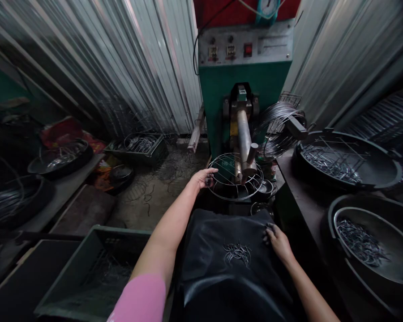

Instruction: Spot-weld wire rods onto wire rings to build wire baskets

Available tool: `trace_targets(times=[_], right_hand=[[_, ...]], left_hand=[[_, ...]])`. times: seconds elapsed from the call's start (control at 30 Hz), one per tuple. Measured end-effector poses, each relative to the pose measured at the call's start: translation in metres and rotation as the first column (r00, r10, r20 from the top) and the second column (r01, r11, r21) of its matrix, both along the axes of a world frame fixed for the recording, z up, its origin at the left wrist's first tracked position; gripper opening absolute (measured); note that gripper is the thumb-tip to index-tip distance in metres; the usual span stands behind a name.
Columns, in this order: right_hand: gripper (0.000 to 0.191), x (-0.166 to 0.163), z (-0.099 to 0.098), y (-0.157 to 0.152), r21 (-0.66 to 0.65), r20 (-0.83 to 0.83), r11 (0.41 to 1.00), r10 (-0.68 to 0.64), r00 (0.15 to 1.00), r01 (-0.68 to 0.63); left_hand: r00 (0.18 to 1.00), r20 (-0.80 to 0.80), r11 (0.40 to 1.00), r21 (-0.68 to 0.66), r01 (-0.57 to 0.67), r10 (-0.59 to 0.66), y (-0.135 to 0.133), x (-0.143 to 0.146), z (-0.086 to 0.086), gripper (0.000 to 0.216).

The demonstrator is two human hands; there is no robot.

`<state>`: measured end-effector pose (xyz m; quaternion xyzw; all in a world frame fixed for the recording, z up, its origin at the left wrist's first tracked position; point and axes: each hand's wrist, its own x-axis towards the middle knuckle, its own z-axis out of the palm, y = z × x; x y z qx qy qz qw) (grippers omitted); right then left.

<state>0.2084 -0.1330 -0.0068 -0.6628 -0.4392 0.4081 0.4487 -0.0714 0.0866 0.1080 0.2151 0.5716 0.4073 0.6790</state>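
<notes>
My left hand (204, 179) is closed on the left rim of a round wire rack (233, 199), its thumb and fingers about the wire. The rack sits around the electrode end of a spot welding machine (246, 138), just under the metal arm. Over my lap lies a black apron (208, 241) with a small heap of short bent wires (237, 254) on it. My right hand (277, 239) is at the apron's right edge, fingers curled and pressed together. Whatever those fingers hold, if anything, is too small to make out.
On the right bench stand a big black pan (376, 181) of wire pieces and a second pan (399, 223) of bent wires. Looped wire rings (278, 125) hang beside the machine. A green crate (67, 268) stands at left; loose wire litters the floor.
</notes>
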Motion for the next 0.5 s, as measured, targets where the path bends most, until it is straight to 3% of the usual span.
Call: trace_targets(times=[0.1, 0.3, 0.37, 0.5], right_hand=[[0.026, -0.012, 0.025, 0.009, 0.035, -0.050, 0.999, -0.027, 0.998, 0.028], [0.030, -0.070, 0.098, 0.043, 0.319, -0.180, 0.947, 0.082, 0.980, -0.021], [0.030, -0.084, 0.107, 0.056, 0.333, -0.128, 0.938, 0.140, 0.982, -0.091], [0.028, -0.089, 0.105, 0.071, 0.263, 0.018, 0.948, 0.180, 0.984, -0.178]], left_hand=[[0.996, 0.085, 0.999, -0.010, 0.035, -0.034, -0.010, 0.002, -0.003, 0.032], [0.974, 0.088, 0.968, 0.122, -0.220, 0.210, -0.047, 0.019, -0.005, 0.033], [0.965, 0.064, 0.953, 0.155, -0.261, 0.254, -0.056, 0.028, -0.005, 0.036], [0.953, 0.033, 0.927, 0.225, -0.302, 0.302, -0.068, 0.041, -0.004, 0.042]])
